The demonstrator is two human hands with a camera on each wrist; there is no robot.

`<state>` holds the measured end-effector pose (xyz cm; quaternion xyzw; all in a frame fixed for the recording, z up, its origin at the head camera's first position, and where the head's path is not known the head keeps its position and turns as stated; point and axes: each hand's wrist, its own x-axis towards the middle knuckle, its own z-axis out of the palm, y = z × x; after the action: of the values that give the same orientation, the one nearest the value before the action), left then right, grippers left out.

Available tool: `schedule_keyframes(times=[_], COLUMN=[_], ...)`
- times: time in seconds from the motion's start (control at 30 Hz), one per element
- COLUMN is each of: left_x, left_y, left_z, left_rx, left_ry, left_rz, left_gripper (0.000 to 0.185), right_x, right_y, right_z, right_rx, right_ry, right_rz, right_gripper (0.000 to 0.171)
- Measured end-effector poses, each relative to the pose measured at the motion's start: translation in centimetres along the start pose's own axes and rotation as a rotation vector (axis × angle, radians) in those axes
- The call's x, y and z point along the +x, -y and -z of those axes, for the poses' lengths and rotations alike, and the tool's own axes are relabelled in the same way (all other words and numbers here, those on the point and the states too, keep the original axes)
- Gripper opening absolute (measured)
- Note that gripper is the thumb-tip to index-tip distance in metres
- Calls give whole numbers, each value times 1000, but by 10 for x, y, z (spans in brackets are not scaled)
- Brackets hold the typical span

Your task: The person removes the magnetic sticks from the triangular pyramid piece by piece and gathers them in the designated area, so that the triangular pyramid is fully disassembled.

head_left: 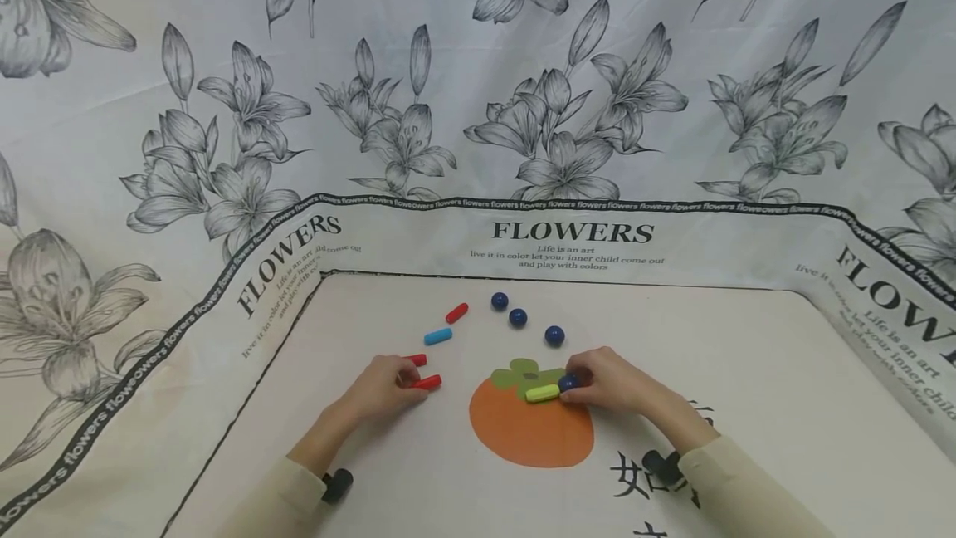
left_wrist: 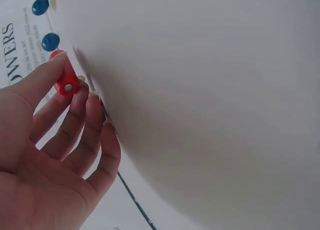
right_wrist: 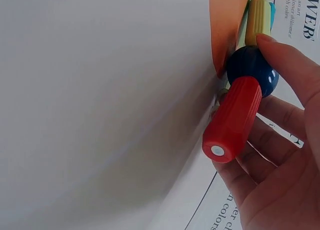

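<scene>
Building a rod-and-ball chain, we grip a red-ball-yellow piece (right_wrist: 247, 84) in our right hand (head_left: 612, 382), pinch another red rod (left_wrist: 65, 79) in our left hand (head_left: 382, 387); three blue balls (head_left: 518, 318) and several rods remain loose.

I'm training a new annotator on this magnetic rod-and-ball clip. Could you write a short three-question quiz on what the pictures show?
1. True or false: the right hand holds a dark blue ball joined to a ribbed red plastic rod.
2. How many loose blue balls lie on the cloth beyond the hands? A) two B) three C) five
3. Fill in: the left hand pinches a ____ rod.

Key: 1 true; 2 B, three; 3 red.
</scene>
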<state>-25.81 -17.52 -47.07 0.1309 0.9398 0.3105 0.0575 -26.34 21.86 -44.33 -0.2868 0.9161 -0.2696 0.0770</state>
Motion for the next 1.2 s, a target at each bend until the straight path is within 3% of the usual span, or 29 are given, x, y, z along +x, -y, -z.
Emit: schedule_keyframes(times=[0.2, 0.6, 0.83, 1.0, 1.1, 1.2], left_x=[-9, -16, -16, -17, -18, -18], left_y=[15, 38, 39, 35, 31, 23], left_z=[12, 30, 31, 31, 29, 27], left_rx=[11, -2, 0, 23, 69, 118], left_ry=[-39, -29, -33, -45, -81, -133], left_rz=[0, 8, 3, 65, 82, 54], left_gripper=[15, 12, 13, 17, 24, 31], right_x=[-2, -8, -9, -9, -8, -7], right_y=[0, -4, -3, -4, -6, -7], right_z=[2, 8, 9, 9, 9, 8], right_rx=[-9, 39, 57, 74, 88, 93], right_ry=[6, 71, 78, 82, 88, 91], right_rz=[-1, -29, 13, 6, -8, -9], right_gripper=[25, 27, 25, 25, 24, 25])
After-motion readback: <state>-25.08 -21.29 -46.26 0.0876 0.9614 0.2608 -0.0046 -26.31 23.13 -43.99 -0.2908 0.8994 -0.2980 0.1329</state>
